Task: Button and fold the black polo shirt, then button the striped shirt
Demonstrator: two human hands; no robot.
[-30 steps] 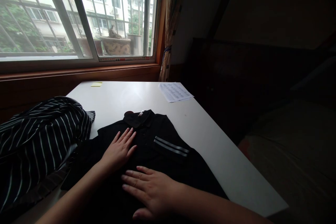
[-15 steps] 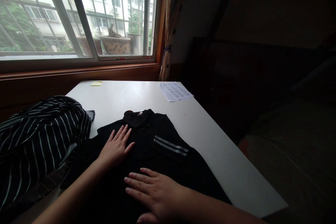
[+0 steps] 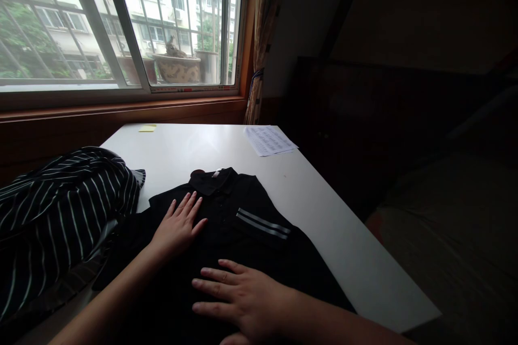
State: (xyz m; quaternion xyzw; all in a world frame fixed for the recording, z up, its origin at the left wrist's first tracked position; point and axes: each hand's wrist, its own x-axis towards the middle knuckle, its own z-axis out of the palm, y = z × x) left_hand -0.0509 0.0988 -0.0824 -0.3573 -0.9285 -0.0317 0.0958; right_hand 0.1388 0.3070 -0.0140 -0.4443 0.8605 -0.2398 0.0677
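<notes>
A black polo shirt with two grey stripes on its chest pocket lies spread on the white table, collar pointing away from me. My left hand rests flat and open on the shirt's chest just below the collar, fingers together and stretched forward. My right hand lies flat and open lower down on the shirt's front, fingers spread and pointing left. Neither hand holds anything.
A black garment with white stripes is heaped at the table's left. A printed sheet of paper and a yellow sticky note lie near the far edge under the window. Dark furniture stands to the right.
My left hand has slid slightly left and nearer across the shirt. My right hand has shifted a little lower and to the right. The shirt stays in place.
</notes>
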